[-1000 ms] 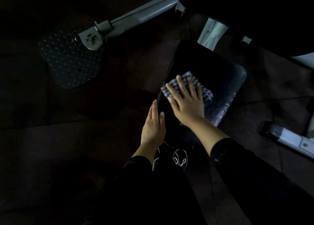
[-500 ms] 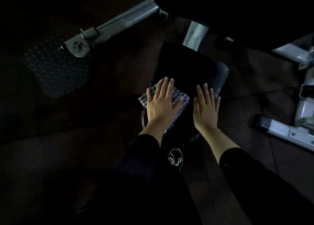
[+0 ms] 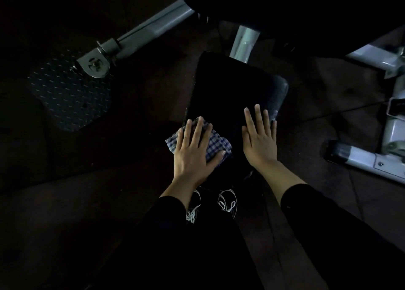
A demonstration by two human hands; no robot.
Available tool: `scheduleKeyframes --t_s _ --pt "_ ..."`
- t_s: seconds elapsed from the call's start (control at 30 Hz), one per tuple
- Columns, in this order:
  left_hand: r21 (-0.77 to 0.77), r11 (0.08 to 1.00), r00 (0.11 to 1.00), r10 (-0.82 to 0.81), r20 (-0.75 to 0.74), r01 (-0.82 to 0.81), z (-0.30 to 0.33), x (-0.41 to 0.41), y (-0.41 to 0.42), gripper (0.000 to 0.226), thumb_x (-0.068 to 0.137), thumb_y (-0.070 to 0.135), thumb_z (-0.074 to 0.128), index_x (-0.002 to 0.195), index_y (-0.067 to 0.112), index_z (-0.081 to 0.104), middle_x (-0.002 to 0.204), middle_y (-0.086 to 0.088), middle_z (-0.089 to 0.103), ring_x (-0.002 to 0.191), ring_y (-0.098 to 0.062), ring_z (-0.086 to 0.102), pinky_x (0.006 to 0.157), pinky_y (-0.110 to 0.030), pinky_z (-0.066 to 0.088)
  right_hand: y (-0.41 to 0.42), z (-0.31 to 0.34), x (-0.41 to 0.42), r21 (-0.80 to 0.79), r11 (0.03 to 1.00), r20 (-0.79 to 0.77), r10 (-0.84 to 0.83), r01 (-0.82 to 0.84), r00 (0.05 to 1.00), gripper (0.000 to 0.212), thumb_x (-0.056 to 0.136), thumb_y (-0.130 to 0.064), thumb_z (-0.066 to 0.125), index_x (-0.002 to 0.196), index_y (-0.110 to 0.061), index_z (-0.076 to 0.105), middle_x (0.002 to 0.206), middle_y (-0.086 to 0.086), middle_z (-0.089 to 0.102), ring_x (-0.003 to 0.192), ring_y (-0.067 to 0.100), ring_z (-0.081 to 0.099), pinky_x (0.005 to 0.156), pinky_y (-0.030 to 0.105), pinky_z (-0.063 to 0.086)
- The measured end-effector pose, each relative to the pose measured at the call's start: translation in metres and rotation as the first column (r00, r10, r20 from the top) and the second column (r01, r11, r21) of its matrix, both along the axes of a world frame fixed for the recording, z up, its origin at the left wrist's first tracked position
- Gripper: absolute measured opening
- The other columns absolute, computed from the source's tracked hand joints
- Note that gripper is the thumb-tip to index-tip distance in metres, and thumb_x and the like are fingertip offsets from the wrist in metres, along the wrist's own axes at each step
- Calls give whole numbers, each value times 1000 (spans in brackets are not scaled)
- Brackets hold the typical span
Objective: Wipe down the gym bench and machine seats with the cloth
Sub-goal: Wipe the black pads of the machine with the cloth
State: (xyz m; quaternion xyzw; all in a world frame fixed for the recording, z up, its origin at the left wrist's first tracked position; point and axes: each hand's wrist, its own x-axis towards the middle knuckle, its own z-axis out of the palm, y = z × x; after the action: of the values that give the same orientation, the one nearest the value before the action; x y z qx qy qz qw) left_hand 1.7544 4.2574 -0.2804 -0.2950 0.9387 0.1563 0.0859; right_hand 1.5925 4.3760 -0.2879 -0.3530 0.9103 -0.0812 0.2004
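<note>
- Checked blue-and-white cloth [image 3: 215,144] lies at the black padded seat's [image 3: 236,88] near-left corner, pressed flat under your left hand [image 3: 195,151].
- Your right hand [image 3: 259,139] rests flat, fingers straight, holding nothing.
- Push further left and the overhanging cloth could slip off.

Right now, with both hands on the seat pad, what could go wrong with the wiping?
The cloth under the left hand overhangs the near left edge of the seat pad, so it may slip off. The right hand lies bare on the pad and may smear the wiped area. The far half is very dark, so spots there may be missed.
</note>
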Motion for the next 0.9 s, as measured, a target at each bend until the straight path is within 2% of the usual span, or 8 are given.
scheduleKeyframes --t_s 0.1,0.27,0.37,0.43,0.53,0.7,0.8,0.9 --pt "-2 1000 1000 8 6 -8 1 -8 9 80 91 71 21 155 24 14 163 -3 1 149 -26 -6 121 -43 -1 2 -1 -1 -11 1000 -7 10 -10 1000 56 97 -49 2 151 -36 -8 157 -10 -18 145 12 -18 119 40 -10" --pt "-13 984 979 -178 -104 177 1 -2 47 73 90 67 41 148 22 38 160 -6 21 148 -29 13 120 -46 9 4 -5 -4 -53 998 -14 12 -12 1000 54 100 -47 11 152 -37 -1 158 -10 -13 146 12 -13 120 39 -7" --pt "-28 975 963 -220 -155 218 -2 20 57 71 90 67 44 146 24 42 159 -4 25 148 -28 17 119 -46 16 5 -5 -5 -51 999 -17 9 -10 1000 53 103 -43 16 152 -36 0 160 -8 -11 147 13 -12 120 39 -7" --pt "-43 986 968 -167 -186 162 -5 36 51 69 91 65 42 146 25 42 158 -4 27 147 -27 20 118 -45 20 5 -5 -4 -59 998 -20 12 -13 1000 53 103 -43 17 153 -36 0 160 -7 -10 147 14 -11 120 40 -6" --pt "-31 999 984 36 -175 -42 -6 52 32 69 92 62 41 148 23 39 158 -5 26 147 -27 21 117 -43 21 4 -6 -2 -57 998 -27 12 -14 1000 54 102 -45 14 153 -35 0 161 -6 -9 147 15 -11 120 41 -7" --pt "49 962 961 272 -45 -270 -2 18 19 76 91 62 33 154 22 22 162 -4 9 149 -26 7 121 -44 10 4 -4 -1 -43 999 -21 12 -13 1000 54 100 -48 9 152 -35 -3 160 -6 -11 147 15 -13 119 40 -9" --pt "6 969 969 247 17 -247 4 -14 32 77 91 62 27 155 19 19 162 -7 7 149 -26 2 120 -42 -1 5 -3 -4 -30 999 -7 19 -19 1000 54 101 -46 12 152 -35 -3 160 -7 -13 146 13 -16 119 39 -10" --pt "29 998 998 54 -36 -53 6 -16 60 74 94 60 35 153 16 26 161 -9 14 149 -26 8 121 -43 5 5 -4 -6 -46 999 -13 29 -30 999 54 102 -46 14 152 -36 -1 160 -7 -12 146 13 -14 119 39 -9"
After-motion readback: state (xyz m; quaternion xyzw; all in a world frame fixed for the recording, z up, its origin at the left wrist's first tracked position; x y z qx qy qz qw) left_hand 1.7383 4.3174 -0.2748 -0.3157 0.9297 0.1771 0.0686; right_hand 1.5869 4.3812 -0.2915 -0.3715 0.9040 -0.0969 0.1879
